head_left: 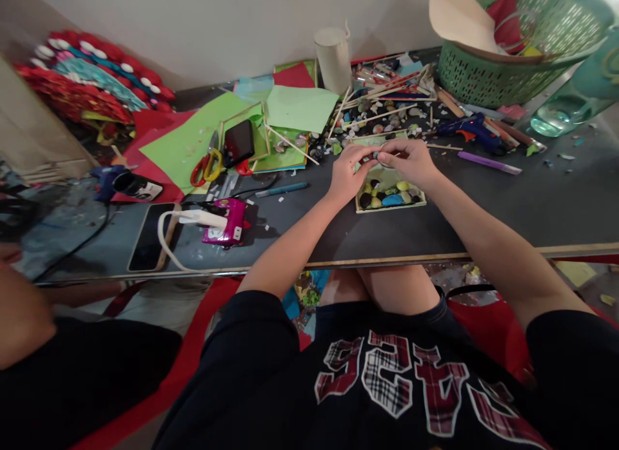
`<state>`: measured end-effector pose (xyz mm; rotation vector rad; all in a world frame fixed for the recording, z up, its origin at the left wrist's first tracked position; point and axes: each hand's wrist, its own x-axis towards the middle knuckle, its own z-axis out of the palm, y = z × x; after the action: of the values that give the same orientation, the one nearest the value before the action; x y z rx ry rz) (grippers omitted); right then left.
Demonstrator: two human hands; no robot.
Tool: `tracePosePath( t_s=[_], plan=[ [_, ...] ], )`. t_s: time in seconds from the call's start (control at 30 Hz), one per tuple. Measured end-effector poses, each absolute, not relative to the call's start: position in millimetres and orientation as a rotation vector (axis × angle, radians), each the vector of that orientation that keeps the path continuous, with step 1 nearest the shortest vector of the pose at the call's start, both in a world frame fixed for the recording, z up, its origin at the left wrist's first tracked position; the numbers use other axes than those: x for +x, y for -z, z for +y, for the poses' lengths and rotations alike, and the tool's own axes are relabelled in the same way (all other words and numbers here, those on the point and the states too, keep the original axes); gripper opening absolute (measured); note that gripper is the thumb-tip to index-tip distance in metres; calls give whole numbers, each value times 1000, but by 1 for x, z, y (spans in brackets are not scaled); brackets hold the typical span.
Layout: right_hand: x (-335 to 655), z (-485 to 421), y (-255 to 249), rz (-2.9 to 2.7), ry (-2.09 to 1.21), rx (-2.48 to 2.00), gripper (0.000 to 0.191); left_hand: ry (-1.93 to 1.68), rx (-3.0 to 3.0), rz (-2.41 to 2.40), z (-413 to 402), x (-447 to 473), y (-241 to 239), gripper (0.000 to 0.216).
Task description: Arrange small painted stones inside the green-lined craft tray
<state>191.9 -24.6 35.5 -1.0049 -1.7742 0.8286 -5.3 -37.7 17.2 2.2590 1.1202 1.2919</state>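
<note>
My left hand (pixel 349 171) and my right hand (pixel 412 162) meet above a small shallow frame (pixel 393 208). Between their fingertips is a small grey-green pebble (pixel 376 155), pinched from both sides. Inside the frame lie several painted pebbles, among them a blue pebble (pixel 392 200), a yellow pebble (pixel 402 185) and a black pebble (pixel 365 200). My hands cover the frame's far part. Just beyond them, a heap of loose pebbles (pixel 380 111) is mixed with thin wooden sticks.
Left are scissors (pixel 207 167), a blue pen (pixel 282 189), a purple power adapter (pixel 225 222) and a phone (pixel 152 237). Right are a blue glue gun (pixel 467 129), a purple strip (pixel 489 163), a green basket (pixel 476 76) and a bottle (pixel 565 108). Another person (pixel 72 353) sits at left.
</note>
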Motion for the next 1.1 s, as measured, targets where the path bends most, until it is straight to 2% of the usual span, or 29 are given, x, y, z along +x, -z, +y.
tracePosePath(
  t_s=[0.2,0.37,0.73,0.93,1.1],
  plan=[
    [189,-26,-35,-1725,-833,-982,58,-1336,2270,1101,-37,-5,-17,56],
    [189,-25,-31,-1723,-802,-981,54,-1309,2285,1145,-36,-5,-17,53],
    [186,-45,-45,-1914,-282,-1087,30,-1292,2339,1181,-30,-6,-9,52],
    [188,-43,-42,-1986,-217,-1102,21,-1243,2343,1202,-32,-7,-13,45],
    [189,-41,-39,-2044,-208,-1086,23,-1253,2361,1195,-33,-6,-13,43]
  ],
)
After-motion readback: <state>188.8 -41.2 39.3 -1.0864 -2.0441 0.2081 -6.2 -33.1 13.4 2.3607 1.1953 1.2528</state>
